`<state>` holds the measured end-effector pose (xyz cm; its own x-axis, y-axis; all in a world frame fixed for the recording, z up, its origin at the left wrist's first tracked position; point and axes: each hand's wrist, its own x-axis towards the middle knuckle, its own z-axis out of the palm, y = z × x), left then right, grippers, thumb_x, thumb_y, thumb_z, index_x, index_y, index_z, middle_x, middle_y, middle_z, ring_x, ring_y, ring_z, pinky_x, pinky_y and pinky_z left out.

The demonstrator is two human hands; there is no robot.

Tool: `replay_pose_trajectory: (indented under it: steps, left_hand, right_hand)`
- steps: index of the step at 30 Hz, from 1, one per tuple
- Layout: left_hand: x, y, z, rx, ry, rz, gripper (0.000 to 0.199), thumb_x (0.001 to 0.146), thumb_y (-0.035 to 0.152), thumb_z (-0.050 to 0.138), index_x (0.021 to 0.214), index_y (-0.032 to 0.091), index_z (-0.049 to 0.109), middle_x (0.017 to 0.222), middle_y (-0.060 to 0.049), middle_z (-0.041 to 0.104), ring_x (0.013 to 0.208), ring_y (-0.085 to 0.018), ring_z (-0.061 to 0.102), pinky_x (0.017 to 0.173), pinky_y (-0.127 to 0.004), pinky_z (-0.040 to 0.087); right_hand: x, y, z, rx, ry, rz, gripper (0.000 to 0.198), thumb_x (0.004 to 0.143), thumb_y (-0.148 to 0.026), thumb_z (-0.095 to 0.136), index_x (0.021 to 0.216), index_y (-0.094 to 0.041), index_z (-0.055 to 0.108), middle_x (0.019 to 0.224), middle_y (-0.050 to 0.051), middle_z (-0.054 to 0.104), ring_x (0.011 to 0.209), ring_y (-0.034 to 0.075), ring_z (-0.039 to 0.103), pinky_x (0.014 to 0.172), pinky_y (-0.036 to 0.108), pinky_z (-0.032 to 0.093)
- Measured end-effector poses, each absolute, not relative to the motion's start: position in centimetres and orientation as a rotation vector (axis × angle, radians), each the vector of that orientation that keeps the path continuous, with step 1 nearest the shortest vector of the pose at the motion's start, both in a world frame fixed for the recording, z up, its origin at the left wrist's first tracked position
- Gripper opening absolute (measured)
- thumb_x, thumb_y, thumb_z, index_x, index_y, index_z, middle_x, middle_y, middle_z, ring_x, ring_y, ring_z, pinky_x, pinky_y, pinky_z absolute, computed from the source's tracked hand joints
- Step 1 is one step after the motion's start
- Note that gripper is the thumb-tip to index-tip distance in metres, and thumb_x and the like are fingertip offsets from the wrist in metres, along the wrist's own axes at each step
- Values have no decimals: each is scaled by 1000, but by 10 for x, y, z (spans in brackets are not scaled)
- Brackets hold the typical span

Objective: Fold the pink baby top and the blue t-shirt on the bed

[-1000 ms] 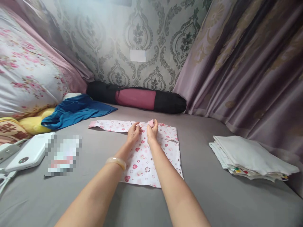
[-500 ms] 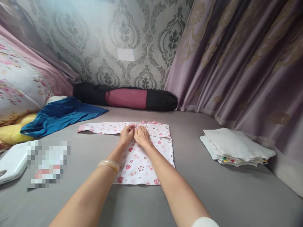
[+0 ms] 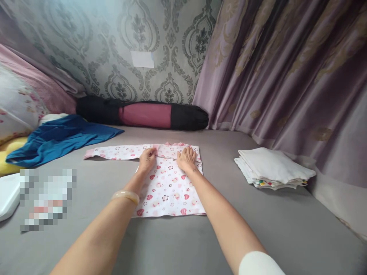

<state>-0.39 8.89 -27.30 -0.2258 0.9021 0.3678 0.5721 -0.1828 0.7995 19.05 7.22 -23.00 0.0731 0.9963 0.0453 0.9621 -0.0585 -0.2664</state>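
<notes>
A child's long-sleeved shirt (image 3: 169, 191), white with pink hearts and flowers, lies flat on the grey sheet. Its right sleeve is folded across the chest, so that its pink cuff (image 3: 155, 149) lies near the left shoulder. The other sleeve (image 3: 114, 152) stretches out to the left. My left hand (image 3: 147, 159), below a pale bangle, has its fingers curled together at that folded cuff. Flat on the folded sleeve, near the right shoulder, rests my right hand (image 3: 187, 159) with its fingers spread.
On the right is a stack of folded white cloths (image 3: 273, 168). A blue cloth (image 3: 65, 135) lies crumpled at the left, with a white object (image 3: 8, 194) and a blurred-out item (image 3: 48, 202) nearer me. Along the wall runs a black and maroon bag (image 3: 145, 114).
My right hand has moved right along the folded sleeve, away from my left hand, and flattened out. My left hand stays by the cuff, which now shows. The camera view has shifted slightly.
</notes>
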Motion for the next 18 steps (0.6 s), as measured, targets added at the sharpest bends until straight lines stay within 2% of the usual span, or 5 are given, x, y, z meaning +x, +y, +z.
replay_pose_trajectory:
  steps: [3,9,18]
  left_hand:
    - [-3,87,-271,1775,1750,1380,28,78,18,46,94,18,70,101,-8,68,98,-22,62,94,-35,48]
    - [-2,87,-271,1864,1752,1358,32,77,14,43,94,17,70,104,-8,67,99,-21,61,95,-34,46]
    - [-3,85,-272,1967,1774,1283,39,75,12,42,103,17,68,113,-9,63,107,-24,59,98,-37,46]
  right_hand:
    - [203,76,-231,-2111,-2055,151,61,98,-40,21,147,-4,32,156,18,22,145,29,12,115,46,1]
    - [212,76,-233,-2154,-2105,231,60,99,-48,17,152,-22,23,159,13,14,145,31,9,114,50,3]
    - [211,74,-231,-2173,-2119,267,60,98,-49,15,152,-25,21,160,10,10,146,30,6,114,50,-1]
